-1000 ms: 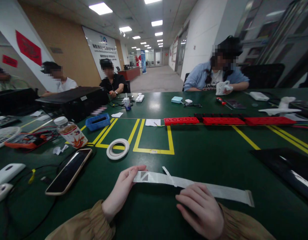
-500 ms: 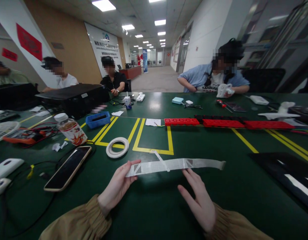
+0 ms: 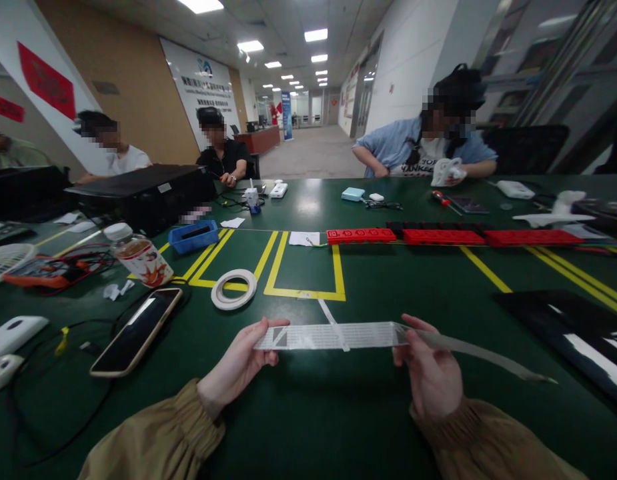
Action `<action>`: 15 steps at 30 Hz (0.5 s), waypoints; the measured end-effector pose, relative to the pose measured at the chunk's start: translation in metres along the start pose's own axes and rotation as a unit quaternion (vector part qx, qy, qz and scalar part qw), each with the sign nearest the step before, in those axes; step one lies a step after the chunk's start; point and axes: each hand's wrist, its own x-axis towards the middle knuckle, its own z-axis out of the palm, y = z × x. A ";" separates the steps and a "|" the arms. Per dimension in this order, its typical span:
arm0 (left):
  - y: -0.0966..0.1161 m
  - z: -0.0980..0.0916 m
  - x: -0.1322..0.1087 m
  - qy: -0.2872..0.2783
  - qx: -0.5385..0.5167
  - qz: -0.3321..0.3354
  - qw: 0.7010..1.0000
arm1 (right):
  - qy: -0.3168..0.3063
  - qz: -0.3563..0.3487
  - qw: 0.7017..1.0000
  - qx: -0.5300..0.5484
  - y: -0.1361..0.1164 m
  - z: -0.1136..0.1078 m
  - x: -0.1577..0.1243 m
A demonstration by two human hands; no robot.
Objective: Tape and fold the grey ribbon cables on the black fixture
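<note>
A long, flat, greyish ribbon strip (image 3: pixel 298 337) with fine lines along it is held up above the green table. My left hand (image 3: pixel 245 350) pinches its left end between thumb and fingers. At a dark fold on the right, my right hand (image 3: pixel 433 367) has its thumb in front and fingers behind, closed on the strip. Beyond that hand the thin tail (image 3: pixel 493 357) droops to the right. A narrow white strip (image 3: pixel 334 325) crosses the ribbon's middle at a slant. Just behind lies a roll of white tape (image 3: pixel 215 290).
To the left are a phone (image 3: pixel 135 333), a bottle (image 3: pixel 138 255), a blue tray (image 3: pixel 193 245) and cables. Red holders (image 3: pixel 361 236) line the table behind yellow tape markings. A black sheet (image 3: pixel 553 333) lies at right. Several people sit around the table.
My right hand has moved right and up, from touching the ribbon's lower edge to gripping it at the fold. The ribbon is now straighter, its tail hanging lower. My left hand keeps its hold.
</note>
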 end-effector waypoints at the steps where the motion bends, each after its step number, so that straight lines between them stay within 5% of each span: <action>1: -0.001 -0.001 0.000 -0.008 0.002 -0.005 1.000 | 0.003 -0.006 1.000 -0.008 0.001 -0.001 0.001; 9: 0.000 -0.006 0.002 -0.015 -0.043 -0.029 0.999 | -0.011 -0.072 0.992 -0.105 0.007 -0.006 0.005; 15: 0.001 0.010 -0.005 0.021 0.104 -0.014 0.994 | -0.032 -0.062 0.986 -0.149 0.001 -0.004 0.004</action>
